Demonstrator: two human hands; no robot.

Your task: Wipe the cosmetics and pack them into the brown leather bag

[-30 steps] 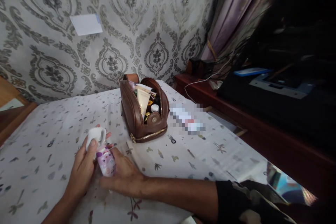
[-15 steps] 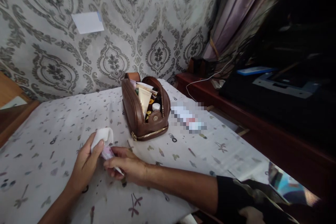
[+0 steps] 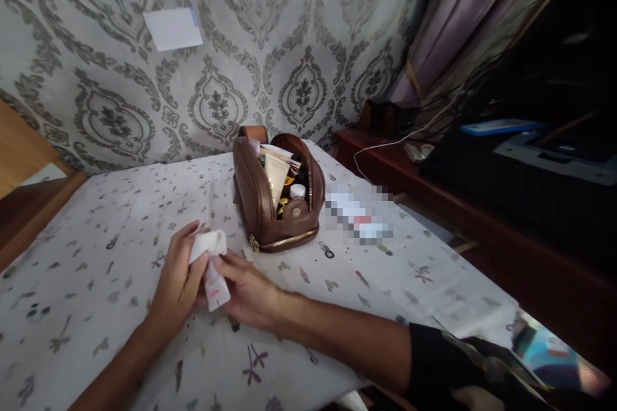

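Note:
My left hand (image 3: 177, 279) is closed around a white, curled strip (image 3: 208, 243) that looks soft; its exact kind is unclear. Just below it, a small pale pink-and-white tube (image 3: 216, 290) with a flat end points down toward me. My right hand (image 3: 250, 295) grips this tube from the right, its fingertips partly hidden behind it. Strip and tube touch between the two hands. Beyond them stands a brown leather cosmetic bag (image 3: 255, 205), unzipped at the top. Inside it are a cream tube (image 3: 276, 174), a white-capped item (image 3: 297, 191) and several small things.
A patterned white tablecloth (image 3: 120, 225) covers the table. Right of the bag lies a blurred-out item (image 3: 359, 215). A dark red wooden desk (image 3: 482, 225) with cables and a blue-edged object (image 3: 501, 126) borders the right side. A papered wall stands behind.
The tube has turned so that its flat end faces down toward me, and the hands have come closer together around it. The view has shifted slightly left.

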